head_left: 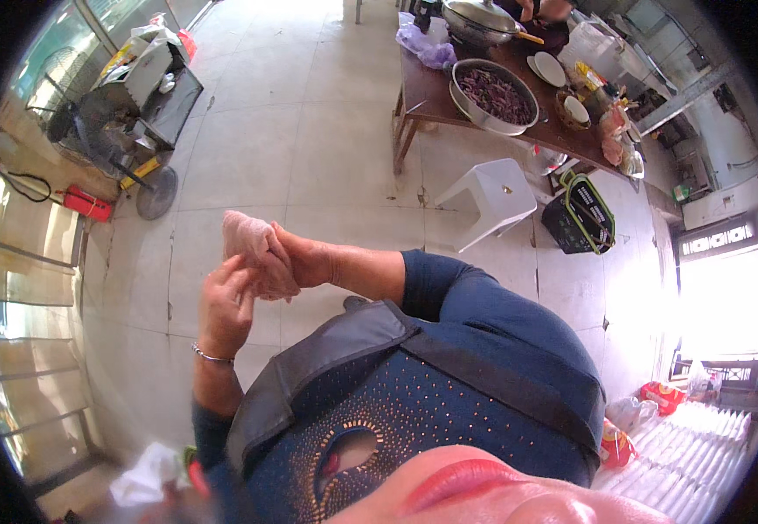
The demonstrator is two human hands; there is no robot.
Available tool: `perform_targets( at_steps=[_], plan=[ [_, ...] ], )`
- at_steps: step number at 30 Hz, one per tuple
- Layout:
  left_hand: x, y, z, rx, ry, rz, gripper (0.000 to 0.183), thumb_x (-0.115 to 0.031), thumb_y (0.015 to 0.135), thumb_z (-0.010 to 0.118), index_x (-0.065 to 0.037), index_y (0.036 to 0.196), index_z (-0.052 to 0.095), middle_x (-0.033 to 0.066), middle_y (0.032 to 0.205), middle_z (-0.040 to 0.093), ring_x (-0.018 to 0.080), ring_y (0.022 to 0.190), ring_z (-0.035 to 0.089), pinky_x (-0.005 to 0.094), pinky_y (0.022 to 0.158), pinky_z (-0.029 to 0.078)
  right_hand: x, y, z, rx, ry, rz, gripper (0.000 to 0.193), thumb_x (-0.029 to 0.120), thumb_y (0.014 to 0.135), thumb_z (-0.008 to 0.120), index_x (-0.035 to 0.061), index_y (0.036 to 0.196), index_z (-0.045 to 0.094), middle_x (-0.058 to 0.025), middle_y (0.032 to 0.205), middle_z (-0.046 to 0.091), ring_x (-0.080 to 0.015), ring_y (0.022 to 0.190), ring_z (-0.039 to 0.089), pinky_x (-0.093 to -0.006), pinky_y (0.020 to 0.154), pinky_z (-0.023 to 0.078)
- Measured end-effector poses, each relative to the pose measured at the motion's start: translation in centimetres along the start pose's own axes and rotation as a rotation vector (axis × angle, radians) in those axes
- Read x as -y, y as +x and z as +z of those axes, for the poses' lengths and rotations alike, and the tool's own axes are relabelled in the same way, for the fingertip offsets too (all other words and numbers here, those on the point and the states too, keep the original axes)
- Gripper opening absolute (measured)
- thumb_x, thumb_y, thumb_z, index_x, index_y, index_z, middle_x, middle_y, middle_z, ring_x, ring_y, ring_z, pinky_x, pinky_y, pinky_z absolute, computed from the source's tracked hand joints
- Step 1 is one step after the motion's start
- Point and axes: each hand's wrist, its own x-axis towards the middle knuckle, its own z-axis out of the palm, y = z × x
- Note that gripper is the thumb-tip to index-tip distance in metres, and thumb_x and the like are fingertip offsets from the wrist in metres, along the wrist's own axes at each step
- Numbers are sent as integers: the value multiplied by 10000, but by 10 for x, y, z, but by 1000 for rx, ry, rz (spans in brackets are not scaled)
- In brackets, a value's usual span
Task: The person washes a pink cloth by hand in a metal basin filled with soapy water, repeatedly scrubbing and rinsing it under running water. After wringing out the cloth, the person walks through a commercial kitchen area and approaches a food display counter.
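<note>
A crumpled pale pink cloth (252, 243) is held up in front of my body, over the tiled floor. My right hand (307, 262) is closed on it from the right side, partly covered by its folds. From below left, my left hand (229, 306), with a silver bracelet at the wrist, has its bent fingers pressed into the lower part of the cloth. Its fingertips are partly hidden. A dark apron (335, 345) hangs over my blue top.
Far right, a brown table (422, 92) bears a steel basin (523, 118) of purple leafy pieces and a lidded pan (475, 31). A white stool (497, 196) and black-green basket (578, 214) stand before it. A standing fan (91, 131) and red box (87, 203) are left.
</note>
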Motion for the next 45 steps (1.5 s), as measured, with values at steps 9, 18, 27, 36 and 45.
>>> perform_targets(
  at_steps=[9, 18, 27, 36, 45],
  plan=[
    [11, -16, -8, 2, -106, -30, 472, -81, 689, 668, -16, 1155, 630, 203, 1403, 459, 346, 1301, 440, 415, 1091, 347, -24, -10, 9, 93, -210, 328, 715, 671, 941, 331, 73, 1284, 523, -113, 1164, 605, -190, 1013, 597, -313, 850, 501],
    [29, -44, 8, -18, -247, -226, 162, -114, 738, 703, -4, 830, 628, 92, 904, 648, 180, 810, 608, 304, 717, 492, -29, -16, 11, 81, -383, 387, 666, 647, 922, 448, 57, 1214, 549, -101, 1112, 623, -178, 1017, 590, -308, 821, 470],
    [45, -53, 13, -11, -429, -406, 153, -143, 794, 725, -26, 797, 627, -31, 726, 594, 57, 697, 508, 250, 604, 463, -40, -10, 9, 260, -663, 65, 802, 562, 868, 635, 35, 1411, 369, -52, 1313, 480, -175, 1251, 389, -368, 1056, 343],
    [44, -51, 20, 14, -714, -484, 202, -176, 805, 737, -2, 846, 642, -7, 813, 638, 65, 752, 541, 244, 643, 474, -48, -7, 5, -197, -848, 62, 428, 152, 855, 588, 82, 1277, 565, -34, 1157, 624, -126, 1113, 511, -313, 976, 407],
    [122, -50, 20, -452, -1176, -713, 230, -246, 963, 534, -41, 991, 634, 43, 872, 631, 119, 785, 574, 263, 702, 475, -31, -7, -4, -520, -763, -63, 290, 323, 893, 625, 43, 950, 674, -75, 888, 671, -172, 799, 621, -343, 687, 528]
  ],
)
